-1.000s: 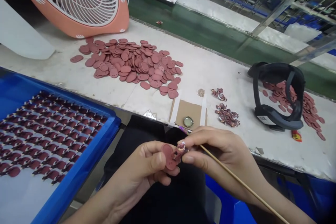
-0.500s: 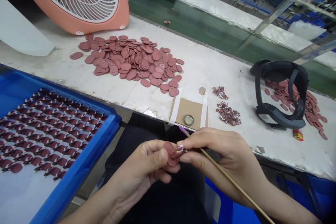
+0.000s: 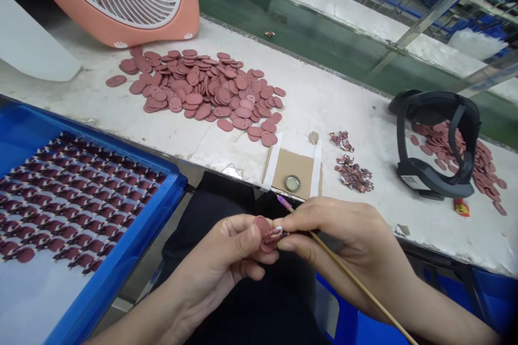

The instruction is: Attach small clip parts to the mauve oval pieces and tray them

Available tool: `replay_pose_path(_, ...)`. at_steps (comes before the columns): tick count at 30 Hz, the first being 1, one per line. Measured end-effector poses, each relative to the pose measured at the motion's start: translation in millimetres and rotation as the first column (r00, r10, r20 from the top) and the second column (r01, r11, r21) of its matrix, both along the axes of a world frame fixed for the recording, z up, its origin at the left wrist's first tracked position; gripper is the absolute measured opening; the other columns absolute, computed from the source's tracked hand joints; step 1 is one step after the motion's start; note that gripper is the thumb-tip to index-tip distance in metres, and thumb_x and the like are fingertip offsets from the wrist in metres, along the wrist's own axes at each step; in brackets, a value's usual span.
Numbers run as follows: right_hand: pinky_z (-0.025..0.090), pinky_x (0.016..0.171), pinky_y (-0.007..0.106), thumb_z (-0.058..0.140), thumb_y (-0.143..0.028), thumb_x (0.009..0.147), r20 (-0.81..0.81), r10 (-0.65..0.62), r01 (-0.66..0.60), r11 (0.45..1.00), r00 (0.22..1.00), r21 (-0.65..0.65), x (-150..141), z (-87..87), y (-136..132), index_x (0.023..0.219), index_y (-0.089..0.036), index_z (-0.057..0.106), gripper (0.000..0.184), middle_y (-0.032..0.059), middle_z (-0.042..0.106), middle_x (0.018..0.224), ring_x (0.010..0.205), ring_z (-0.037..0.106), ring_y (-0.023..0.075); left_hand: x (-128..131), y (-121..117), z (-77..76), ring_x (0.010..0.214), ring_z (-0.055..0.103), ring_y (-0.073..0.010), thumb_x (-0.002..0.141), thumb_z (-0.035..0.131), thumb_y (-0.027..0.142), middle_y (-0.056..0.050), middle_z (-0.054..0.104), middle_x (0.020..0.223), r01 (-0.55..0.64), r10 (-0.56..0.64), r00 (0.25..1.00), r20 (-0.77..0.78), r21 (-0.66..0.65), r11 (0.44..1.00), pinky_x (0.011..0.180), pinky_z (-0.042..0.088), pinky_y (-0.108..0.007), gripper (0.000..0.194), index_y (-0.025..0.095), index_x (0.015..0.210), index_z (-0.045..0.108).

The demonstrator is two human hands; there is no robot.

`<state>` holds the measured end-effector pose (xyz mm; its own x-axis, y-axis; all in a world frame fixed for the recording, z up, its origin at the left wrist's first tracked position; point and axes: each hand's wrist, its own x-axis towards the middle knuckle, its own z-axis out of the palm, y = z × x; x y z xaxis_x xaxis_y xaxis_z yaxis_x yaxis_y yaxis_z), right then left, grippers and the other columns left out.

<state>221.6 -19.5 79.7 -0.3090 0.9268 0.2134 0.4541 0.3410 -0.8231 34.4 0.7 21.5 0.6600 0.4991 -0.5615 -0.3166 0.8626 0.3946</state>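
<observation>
Pinching the red disc (image 3: 261, 225) between thumb and fingers, your left hand (image 3: 232, 248) holds it above your lap (image 3: 283, 302), while your right hand (image 3: 343, 237) pinches the small figure (image 3: 277, 233) against it. Steady the disc, press evenly, and mind the purple-tipped stick (image 3: 356, 283) tucked in your right hand: its tip juts past your fingers. Ahead lie a bottle cap (image 3: 292, 183) on cardboard (image 3: 291, 160) and a heap of figures (image 3: 354, 174); leftward, a blue tray (image 3: 175, 182). A black headset (image 3: 437, 186) partly blocks more discs (image 3: 483, 172).
</observation>
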Motion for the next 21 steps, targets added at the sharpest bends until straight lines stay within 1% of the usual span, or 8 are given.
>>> replay_pose_path(5,0.053,0.07,0.016,0.067,-0.009,0.09,0.037,0.016,-0.017,1.0,0.999,0.024,-1.4,0.5,0.1,0.098,-0.017,0.069,0.012,-0.0025,0.071,0.083,0.072,0.066,0.0076,0.5,-0.7,-1.1,0.056,0.061,-0.0058,0.067,0.085,0.041,0.0,0.067,0.063,-0.007,0.008,0.999,0.042,-0.032,0.999,0.048,0.051,-0.009,0.027,0.015,0.07,0.078)
replay_pose_path(12,0.052,0.069,0.016,0.067,-0.009,0.09,0.069,0.032,-0.037,0.997,0.997,0.073,-3.6,2.9,1.7,0.096,-0.013,0.068,0.007,-0.0003,0.069,0.08,0.07,0.065,0.0081,0.7,-3.3,-4.0,0.059,0.062,-0.0046,0.072,0.082,0.037,0.0,0.068,0.068,-0.028,0.033,0.995,0.091,-0.05,0.998,0.05,0.051,-0.008,0.022,0.016,0.074,0.078)
replay_pose_path(16,0.053,0.067,0.016,0.066,-0.011,0.091,0.101,0.028,-0.039,0.993,0.995,0.111,-5.4,4.7,0.1,0.097,-0.012,0.068,0.006,0.0007,0.069,0.079,0.068,0.064,0.0087,0.0,-3.9,-1.6,0.057,0.061,-0.0045,0.071,0.083,0.039,0.001,0.068,0.066,-0.024,0.026,0.995,0.094,-0.021,0.999,0.05,0.05,-0.009,0.025,0.015,0.075,0.078)
replay_pose_path(19,0.055,0.069,0.014,0.063,-0.013,0.094,0.105,0.031,-0.045,0.991,0.994,0.129,-8.1,7.5,-5.2,0.099,-0.011,0.067,0.007,0.0025,0.069,0.082,0.071,0.066,0.0093,-1.6,-3.9,3.7,0.055,0.06,-0.0049,0.066,0.087,0.04,0.001,0.068,0.061,-0.045,0.044,0.995,0.087,0.012,0.999,0.049,0.049,-0.01,0.027,0.015,0.071,0.077)
replay_pose_path(21,0.056,0.068,0.012,0.06,-0.014,0.096,0.167,-0.01,-0.022,0.982,0.986,0.189,-9.7,8.2,-11.2,0.099,-0.013,0.067,0.008,0.0028,0.069,0.084,0.071,0.067,0.0089,-2.9,-3.4,8.2,0.053,0.06,-0.0053,0.062,0.089,0.038,0.001,0.069,0.058,-0.065,0.062,0.994,0.086,0.033,0.997,0.049,0.048,-0.01,0.026,0.016,0.071,0.077)
